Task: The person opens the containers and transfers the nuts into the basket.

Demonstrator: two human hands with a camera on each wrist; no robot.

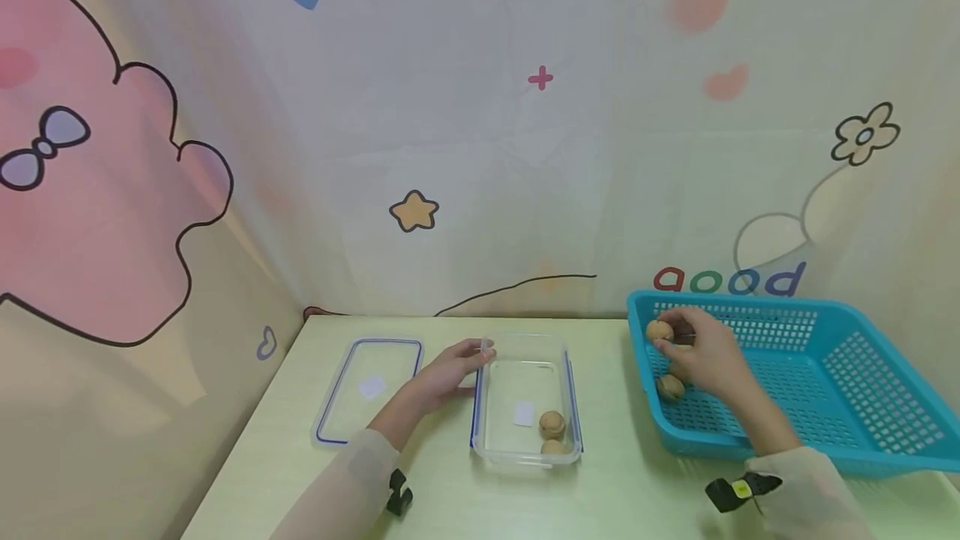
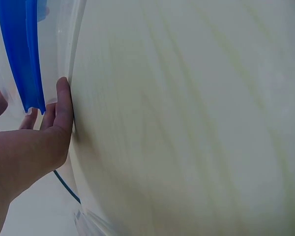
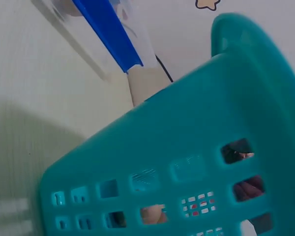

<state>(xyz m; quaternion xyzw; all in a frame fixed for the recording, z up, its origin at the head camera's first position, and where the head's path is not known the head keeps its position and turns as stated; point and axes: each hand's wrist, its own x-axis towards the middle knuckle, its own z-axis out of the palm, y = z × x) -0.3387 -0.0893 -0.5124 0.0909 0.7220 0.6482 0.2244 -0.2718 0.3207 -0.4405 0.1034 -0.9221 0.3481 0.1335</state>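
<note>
At the blue basket's left end, my right hand (image 1: 701, 352) pinches a walnut (image 1: 659, 332) between thumb and fingers. Another walnut (image 1: 670, 387) lies just below that hand in the basket (image 1: 795, 432), and more brown shell shows partly behind the fingers. My left hand (image 1: 446, 377) holds the left side of a clear plastic container (image 1: 525, 461), its fingertips over the rim. A blue edge latch (image 2: 22, 59) hangs beside these fingers in the left wrist view. Inside the container, a walnut (image 1: 552, 425) and a second walnut (image 1: 553, 447) sit at the near right corner.
A clear lid (image 1: 324, 432) with a blue seal lies flat left of the container. The basket's perforated wall (image 3: 132, 142) blocks most of the right wrist view. Behind the pale table (image 1: 262, 473) hangs a printed curtain (image 1: 487, 148).
</note>
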